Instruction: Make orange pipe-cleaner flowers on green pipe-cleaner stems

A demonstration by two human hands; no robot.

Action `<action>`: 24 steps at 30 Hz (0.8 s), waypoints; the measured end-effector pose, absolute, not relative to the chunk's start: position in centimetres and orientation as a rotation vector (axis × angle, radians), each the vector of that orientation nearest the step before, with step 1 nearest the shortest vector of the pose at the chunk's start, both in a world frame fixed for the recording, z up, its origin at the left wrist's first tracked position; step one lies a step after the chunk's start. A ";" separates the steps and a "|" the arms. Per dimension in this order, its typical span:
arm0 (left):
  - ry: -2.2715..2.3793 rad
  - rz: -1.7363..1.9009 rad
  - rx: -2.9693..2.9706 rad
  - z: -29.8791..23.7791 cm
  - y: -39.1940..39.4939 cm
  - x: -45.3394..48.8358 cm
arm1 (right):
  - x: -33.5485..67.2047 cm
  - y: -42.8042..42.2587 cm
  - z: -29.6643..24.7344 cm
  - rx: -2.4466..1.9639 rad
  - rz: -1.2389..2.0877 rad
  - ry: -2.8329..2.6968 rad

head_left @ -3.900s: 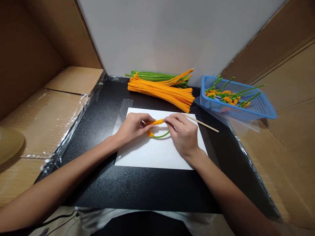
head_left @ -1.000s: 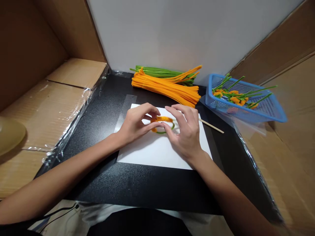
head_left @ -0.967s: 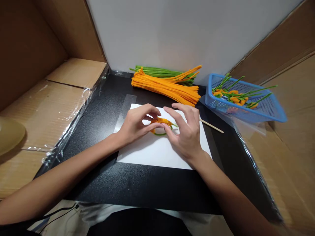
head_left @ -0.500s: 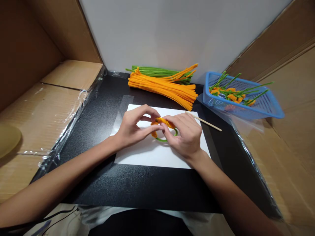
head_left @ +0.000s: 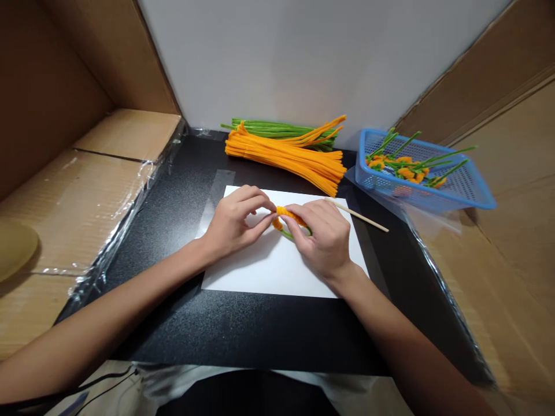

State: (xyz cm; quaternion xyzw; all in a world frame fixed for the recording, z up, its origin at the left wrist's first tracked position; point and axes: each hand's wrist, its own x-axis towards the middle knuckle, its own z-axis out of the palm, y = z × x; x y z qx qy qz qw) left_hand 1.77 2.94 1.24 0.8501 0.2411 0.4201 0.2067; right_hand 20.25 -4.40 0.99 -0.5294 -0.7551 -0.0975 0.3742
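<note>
Over a white sheet of paper (head_left: pixel 277 271) both hands pinch one small piece made of pipe cleaners. My left hand (head_left: pixel 234 222) is closed, its thumb and fingertips gripping the left end of an orange coiled pipe cleaner (head_left: pixel 289 215). My right hand (head_left: pixel 323 237) is closed on the coil's right part and on the green pipe cleaner (head_left: pixel 287 234) that curves under it. Most of the green stem is hidden beneath my right fingers.
A bundle of orange pipe cleaners (head_left: pixel 286 159) lies at the back with green ones (head_left: pixel 269 127) behind it. A thin wooden stick (head_left: pixel 362 215) rests right of the paper. A blue basket (head_left: pixel 459 190) at right holds several finished orange-and-green pieces. Cardboard walls flank the black tabletop (head_left: pixel 243 329).
The green loop that showed below the coil has closed up under my right fingers. My hands have drawn closer together and the right fingers have curled down onto the piece.
</note>
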 end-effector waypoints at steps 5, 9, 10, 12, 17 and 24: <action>0.800 1.161 2.206 1.3 3.1 1.8 | 20.6 -4.0 1.4 -1.409 -0.036 -1.775; 0.946 1.098 1.940 1.2 3.9 1.7 | 21.1 -3.5 1.6 -1.502 0.154 -1.605; 0.958 1.069 1.886 1.1 4.2 1.6 | 21.2 -3.4 1.5 -1.507 0.177 -1.593; 0.951 1.019 1.797 0.9 4.5 1.6 | 21.4 -3.2 1.3 -1.506 0.202 -1.600; 0.941 1.003 1.705 -0.1 6.2 1.1 | 22.0 -2.9 0.9 -1.540 0.173 -1.648; 1.169 1.132 1.396 -0.6 10.3 -1.2 | 24.0 -2.1 1.0 -1.665 0.137 -1.603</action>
